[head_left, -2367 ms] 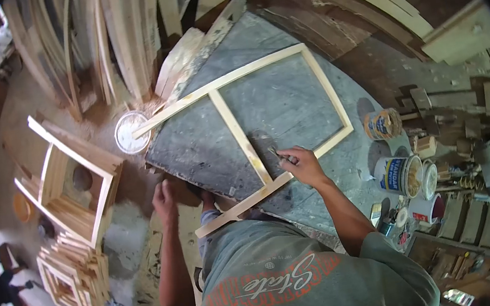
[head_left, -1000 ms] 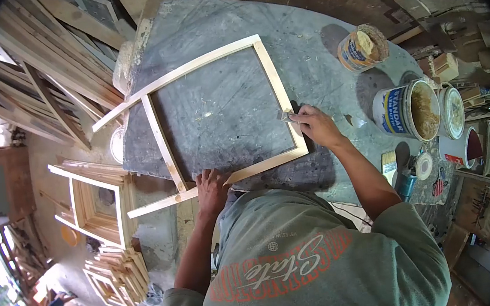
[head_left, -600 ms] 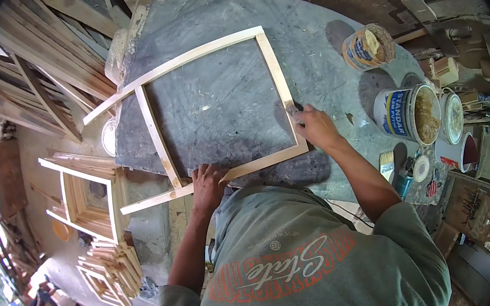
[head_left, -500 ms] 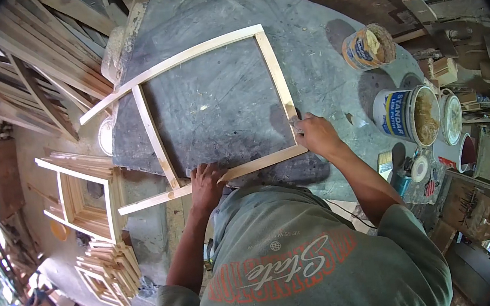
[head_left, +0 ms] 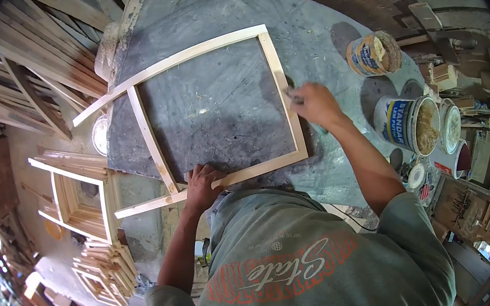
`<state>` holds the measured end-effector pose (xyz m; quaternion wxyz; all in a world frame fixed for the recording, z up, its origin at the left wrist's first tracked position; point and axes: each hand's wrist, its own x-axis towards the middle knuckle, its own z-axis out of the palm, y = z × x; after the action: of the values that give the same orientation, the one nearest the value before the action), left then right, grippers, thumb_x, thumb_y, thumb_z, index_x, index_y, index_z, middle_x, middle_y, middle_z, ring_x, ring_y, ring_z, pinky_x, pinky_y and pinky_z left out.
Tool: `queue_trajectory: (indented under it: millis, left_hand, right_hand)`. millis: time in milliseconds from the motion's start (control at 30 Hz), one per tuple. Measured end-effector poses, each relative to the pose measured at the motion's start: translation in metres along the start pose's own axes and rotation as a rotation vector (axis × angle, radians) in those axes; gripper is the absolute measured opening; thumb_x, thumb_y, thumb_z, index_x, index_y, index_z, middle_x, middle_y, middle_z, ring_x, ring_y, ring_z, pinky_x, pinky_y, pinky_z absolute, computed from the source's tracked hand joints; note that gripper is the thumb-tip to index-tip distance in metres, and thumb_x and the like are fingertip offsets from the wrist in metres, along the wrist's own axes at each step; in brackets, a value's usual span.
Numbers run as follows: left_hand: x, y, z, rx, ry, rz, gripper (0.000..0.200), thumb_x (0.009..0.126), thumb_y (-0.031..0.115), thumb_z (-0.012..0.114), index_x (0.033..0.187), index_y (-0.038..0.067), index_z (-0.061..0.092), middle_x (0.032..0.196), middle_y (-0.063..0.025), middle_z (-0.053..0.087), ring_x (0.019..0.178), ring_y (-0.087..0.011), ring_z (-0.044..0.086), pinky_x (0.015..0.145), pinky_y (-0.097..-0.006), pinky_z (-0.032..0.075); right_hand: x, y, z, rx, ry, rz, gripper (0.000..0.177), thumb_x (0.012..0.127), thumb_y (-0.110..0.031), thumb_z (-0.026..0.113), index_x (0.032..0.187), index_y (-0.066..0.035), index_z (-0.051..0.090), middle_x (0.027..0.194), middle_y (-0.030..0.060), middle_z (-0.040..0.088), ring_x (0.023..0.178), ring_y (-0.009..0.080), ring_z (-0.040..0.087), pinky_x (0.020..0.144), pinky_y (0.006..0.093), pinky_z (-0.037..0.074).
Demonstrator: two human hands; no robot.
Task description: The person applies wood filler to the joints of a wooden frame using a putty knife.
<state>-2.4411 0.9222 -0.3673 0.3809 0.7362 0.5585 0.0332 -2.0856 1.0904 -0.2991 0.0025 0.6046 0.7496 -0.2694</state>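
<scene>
A pale wooden frame [head_left: 199, 50] lies on the grey worktop, with two rails running out past its left crosspiece [head_left: 152, 142]. Over the near rail, close to that crosspiece, my left hand [head_left: 202, 185] is closed, its fingers curled on the wood. My right hand [head_left: 314, 106] is at the right-hand piece of the frame, about midway along it. Pinched in its fingers is a small dark flat tool [head_left: 294, 95], which meets the wood's edge; the fingers cover much of it, so its kind cannot be made out.
On the right of the worktop [head_left: 211, 12] stand a putty-smeared can [head_left: 367, 54] and a white glue bucket [head_left: 401, 120]. More tubs and a tape roll [head_left: 417, 175] lie beyond. Stacked wooden frames [head_left: 104, 272] are on the floor at left, below leaning boards [head_left: 33, 44].
My right hand has moved away from the near right corner, up along the right-hand piece, with the small dark tool. My left hand stays on the near rail.
</scene>
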Motion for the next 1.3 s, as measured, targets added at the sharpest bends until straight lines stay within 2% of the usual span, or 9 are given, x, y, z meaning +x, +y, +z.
queue_trajectory:
  millis: [167,367,467,600,700,833,933,1133,1300]
  left_hand:
    - [0.002,-0.005,0.002,-0.012,-0.009,-0.017,0.036,0.066,0.025,0.083,0.101,0.022,0.074,0.102,-0.0005,0.058,0.108,-0.0241,0.050,0.094,-0.0407,0.036]
    - [0.008,-0.003,-0.007,-0.035,-0.062,-0.048,0.038,0.063,0.023,0.087,0.099,0.022,0.075,0.100,0.0003,0.059,0.107,-0.0242,0.050,0.095,-0.0408,0.035]
    - [0.010,-0.003,-0.009,-0.055,-0.064,-0.042,0.036,0.063,0.023,0.087,0.097,0.022,0.075,0.098,0.0012,0.059,0.106,-0.0239,0.050,0.095,-0.0405,0.035]
    - [0.010,-0.009,-0.007,-0.071,-0.076,-0.024,0.039,0.061,0.028,0.086,0.099,0.023,0.075,0.101,0.0003,0.058,0.107,-0.0235,0.050,0.092,-0.0410,0.035]
    - [0.014,-0.010,-0.008,-0.061,-0.098,-0.027,0.041,0.061,0.028,0.086,0.099,0.023,0.075,0.104,0.0001,0.059,0.107,-0.0236,0.050,0.092,-0.0411,0.035]
    - [0.012,-0.011,-0.007,-0.046,-0.080,-0.012,0.040,0.060,0.029,0.087,0.098,0.023,0.075,0.101,0.0008,0.060,0.106,-0.0232,0.050,0.094,-0.0414,0.034]
    - [0.012,-0.014,-0.005,-0.056,-0.060,-0.005,0.039,0.060,0.030,0.088,0.096,0.023,0.075,0.100,0.0005,0.061,0.106,-0.0231,0.050,0.094,-0.0413,0.034]
    - [0.014,-0.008,-0.013,-0.079,-0.092,-0.022,0.038,0.060,0.028,0.087,0.096,0.022,0.075,0.105,-0.0001,0.062,0.110,-0.0235,0.051,0.094,-0.0423,0.035]
    - [0.015,-0.009,-0.013,-0.111,-0.095,-0.018,0.040,0.060,0.026,0.087,0.097,0.023,0.076,0.108,-0.0003,0.063,0.112,-0.0236,0.051,0.094,-0.0431,0.035]
  right_hand:
    - [0.028,0.001,0.029,-0.029,0.083,0.049,0.024,0.078,-0.023,0.070,0.095,-0.005,0.072,0.098,0.0205,0.066,0.091,0.0389,0.067,0.081,0.0485,0.055]
    - [0.028,-0.010,-0.015,-0.026,-0.108,-0.027,0.022,0.079,-0.022,0.069,0.094,-0.005,0.072,0.097,0.0213,0.066,0.091,0.0402,0.067,0.083,0.0486,0.054]
    - [0.044,-0.002,-0.003,0.006,0.077,0.003,0.022,0.077,-0.021,0.071,0.093,-0.005,0.073,0.099,0.0220,0.067,0.093,0.0397,0.067,0.083,0.0483,0.054]
    - [0.030,-0.006,0.003,-0.124,-0.187,0.021,0.022,0.077,-0.022,0.072,0.093,-0.007,0.074,0.100,0.0225,0.067,0.093,0.0397,0.066,0.084,0.0478,0.054]
    - [0.045,-0.004,-0.021,-0.026,-0.240,0.011,0.024,0.077,-0.023,0.072,0.096,-0.009,0.075,0.100,0.0206,0.068,0.093,0.0386,0.067,0.085,0.0473,0.054]
    - [0.101,0.005,-0.033,-0.007,0.157,-0.061,0.032,0.084,-0.018,0.067,0.116,-0.018,0.073,0.103,0.0120,0.066,0.094,0.0339,0.066,0.082,0.0435,0.053]
    - [0.133,0.021,-0.021,-0.053,0.200,-0.117,0.032,0.089,-0.014,0.064,0.119,-0.021,0.071,0.105,0.0084,0.064,0.094,0.0309,0.066,0.081,0.0422,0.052]
    - [0.136,0.027,-0.024,-0.140,0.005,-0.280,0.026,0.089,-0.017,0.066,0.114,-0.021,0.074,0.105,0.0075,0.064,0.094,0.0294,0.065,0.083,0.0408,0.052]
    - [0.145,0.015,-0.042,-0.003,0.090,-0.153,0.026,0.087,-0.022,0.068,0.112,-0.015,0.075,0.103,0.0108,0.066,0.098,0.0323,0.065,0.085,0.0425,0.052]
